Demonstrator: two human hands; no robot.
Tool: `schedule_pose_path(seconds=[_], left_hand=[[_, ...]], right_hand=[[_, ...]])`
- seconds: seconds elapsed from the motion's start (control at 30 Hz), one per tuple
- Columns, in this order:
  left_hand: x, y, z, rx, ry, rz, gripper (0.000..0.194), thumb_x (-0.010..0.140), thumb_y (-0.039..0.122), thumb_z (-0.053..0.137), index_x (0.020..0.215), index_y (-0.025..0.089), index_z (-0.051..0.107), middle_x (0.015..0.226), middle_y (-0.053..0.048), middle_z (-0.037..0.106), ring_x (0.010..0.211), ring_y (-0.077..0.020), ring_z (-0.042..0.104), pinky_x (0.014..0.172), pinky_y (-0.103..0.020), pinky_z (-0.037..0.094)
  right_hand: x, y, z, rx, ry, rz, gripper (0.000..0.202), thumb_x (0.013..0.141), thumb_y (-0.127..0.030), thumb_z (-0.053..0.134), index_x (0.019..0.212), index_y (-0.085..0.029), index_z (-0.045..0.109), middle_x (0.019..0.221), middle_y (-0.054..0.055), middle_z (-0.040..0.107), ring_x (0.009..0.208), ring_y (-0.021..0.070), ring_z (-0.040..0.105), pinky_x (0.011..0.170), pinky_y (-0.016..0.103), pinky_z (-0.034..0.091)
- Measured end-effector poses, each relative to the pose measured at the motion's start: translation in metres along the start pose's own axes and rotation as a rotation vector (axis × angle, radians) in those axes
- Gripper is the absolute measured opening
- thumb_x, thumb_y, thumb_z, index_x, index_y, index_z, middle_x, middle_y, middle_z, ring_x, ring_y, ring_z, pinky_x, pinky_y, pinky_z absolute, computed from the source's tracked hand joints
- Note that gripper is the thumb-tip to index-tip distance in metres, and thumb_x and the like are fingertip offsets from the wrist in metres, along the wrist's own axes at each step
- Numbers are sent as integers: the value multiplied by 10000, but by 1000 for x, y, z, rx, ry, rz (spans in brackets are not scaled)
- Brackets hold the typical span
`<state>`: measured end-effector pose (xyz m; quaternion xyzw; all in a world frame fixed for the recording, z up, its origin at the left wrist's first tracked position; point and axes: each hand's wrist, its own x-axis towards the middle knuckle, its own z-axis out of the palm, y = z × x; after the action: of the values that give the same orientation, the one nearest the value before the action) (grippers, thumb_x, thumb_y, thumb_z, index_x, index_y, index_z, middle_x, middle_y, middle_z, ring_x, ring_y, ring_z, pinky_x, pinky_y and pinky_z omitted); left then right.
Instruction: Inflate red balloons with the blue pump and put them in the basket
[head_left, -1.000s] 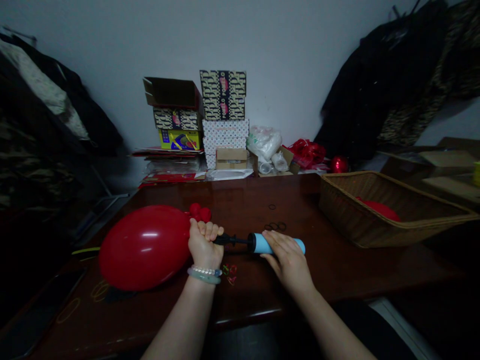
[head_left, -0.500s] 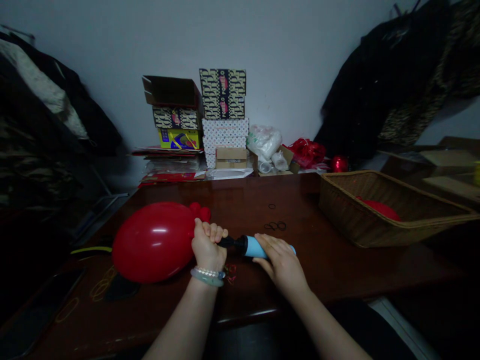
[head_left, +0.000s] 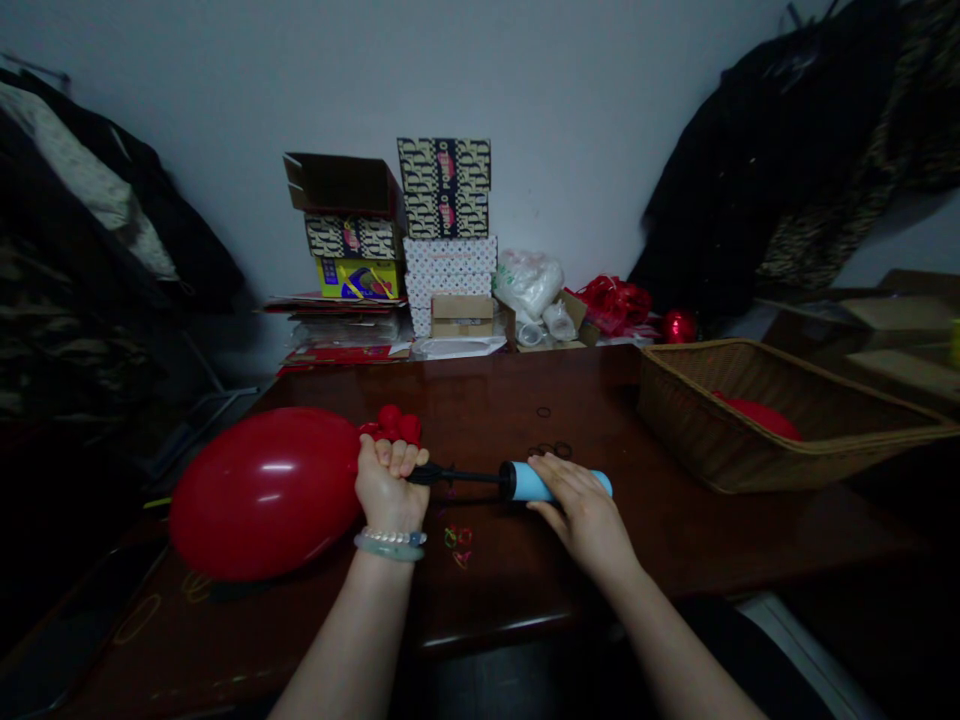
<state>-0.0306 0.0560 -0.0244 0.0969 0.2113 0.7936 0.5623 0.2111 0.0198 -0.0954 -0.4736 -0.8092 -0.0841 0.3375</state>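
A large inflated red balloon (head_left: 266,495) lies to the left of my left hand (head_left: 391,485), its neck hidden in the fist. My left fingers wrap round that neck and the black nozzle end of a hand pump. My right hand (head_left: 577,505) grips the light blue barrel of the pump (head_left: 531,483). A thin black rod shows between the nozzle and the barrel. Behind my left hand sit small red balloons (head_left: 397,424). Coloured rubber bands (head_left: 459,545) lie between my forearms on the brown table (head_left: 517,590).
A wicker basket (head_left: 780,455) holding a red balloon (head_left: 761,418) stands at the right. Black bands (head_left: 551,449) lie behind my right hand. Stacked boxes (head_left: 446,190) and plastic bags (head_left: 529,282) line the wall. Yellow bands (head_left: 137,618) lie at the left.
The pump is drawn out, with more rod showing. My left hand has moved left with the balloon, which looks bigger; my right hand has moved slightly right with the barrel.
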Motion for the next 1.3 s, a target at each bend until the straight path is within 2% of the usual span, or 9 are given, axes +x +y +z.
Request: schedule_pose_path(seconds=[0.23, 0.43, 0.57, 0.67, 0.97, 1.13, 1.3], left_hand=[[-12, -17, 2, -12, -26, -22, 472, 897, 345, 510, 548, 191, 232, 386, 84, 225, 328, -54, 259, 429, -220, 290], [-22, -32, 4, 51, -39, -53, 477, 881, 367, 543, 546, 193, 252, 394, 88, 225, 339, -54, 233, 437, -227, 302], [-25, -36, 5, 70, -35, -53, 487, 891, 411, 520, 542, 194, 257, 395, 82, 236, 345, -58, 229, 433, -232, 299], [-23, -32, 5, 68, -15, -32, 483, 890, 403, 521, 543, 194, 259, 392, 82, 234, 343, -60, 233, 433, -232, 299], [0, 2, -2, 21, 17, 5, 473, 922, 380, 452, 544, 192, 240, 367, 83, 233, 317, -56, 259, 433, -224, 297], [1, 1, -4, -14, 11, -5, 469, 911, 364, 479, 548, 194, 235, 375, 84, 235, 319, -57, 259, 424, -221, 290], [-4, -7, -1, -36, -2, -17, 462, 913, 340, 487, 549, 193, 241, 385, 82, 234, 330, -59, 257, 427, -221, 290]], right_hand=[[-1, -12, 2, -21, 75, -8, 507, 884, -315, 569, 1367, -217, 451, 1296, 81, 588, 1221, 243, 525, 1006, 451, 451], [-2, -35, 10, 8, 60, 19, 480, 889, -316, 567, 1341, -186, 474, 1276, 93, 598, 1182, 240, 545, 989, 427, 460], [-3, -37, 13, 0, 55, 25, 488, 890, -328, 566, 1347, -189, 465, 1278, 90, 597, 1183, 237, 546, 986, 425, 462], [-2, -31, 12, -9, 39, 7, 497, 890, -342, 565, 1354, -200, 459, 1288, 88, 592, 1198, 238, 540, 993, 432, 459], [1, -12, 5, -45, 12, -13, 526, 885, -336, 574, 1377, -217, 431, 1320, 74, 571, 1252, 236, 503, 1022, 457, 444], [-1, -8, 1, -42, 26, -16, 511, 893, -314, 557, 1380, -222, 432, 1303, 78, 585, 1236, 247, 517, 1009, 464, 451], [-2, -14, 0, -60, 83, 7, 474, 896, -307, 552, 1351, -202, 469, 1305, 88, 580, 1222, 247, 523, 1016, 456, 441]])
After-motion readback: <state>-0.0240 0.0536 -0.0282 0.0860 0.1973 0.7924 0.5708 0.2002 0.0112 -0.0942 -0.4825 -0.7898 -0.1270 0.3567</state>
